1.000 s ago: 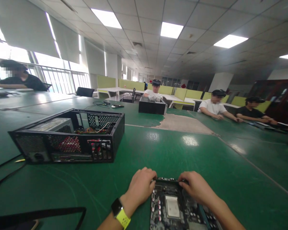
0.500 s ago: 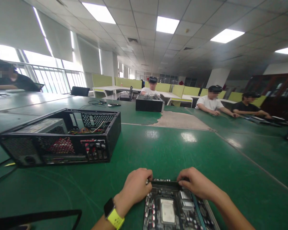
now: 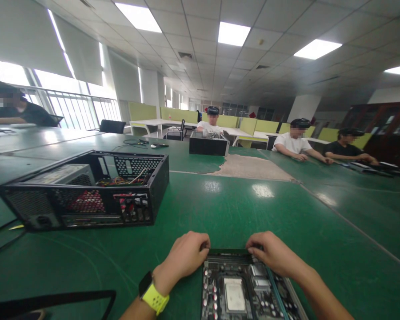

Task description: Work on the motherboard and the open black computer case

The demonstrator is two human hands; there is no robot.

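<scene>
A dark motherboard (image 3: 243, 289) with a square silver processor lies flat on the green table (image 3: 253, 213), at the bottom middle of the head view. My left hand (image 3: 183, 258), with a yellow-strapped watch on its wrist, curls its fingers over the board's far left corner. My right hand (image 3: 273, 255) grips the far edge a little right of centre, fingers closed over it. An open black computer case (image 3: 86, 191) with coloured wires inside stands to the left, well apart from both hands.
A black strap or cable (image 3: 53, 300) lies at the lower left. Another black case (image 3: 208, 146) stands farther back in front of a seated person. Other people sit along the right side and far left. A worn beige patch (image 3: 253, 171) marks the table's middle.
The view has dipped slightly, so more of the motherboard shows. Both hands stay on its far edge, nearly still.
</scene>
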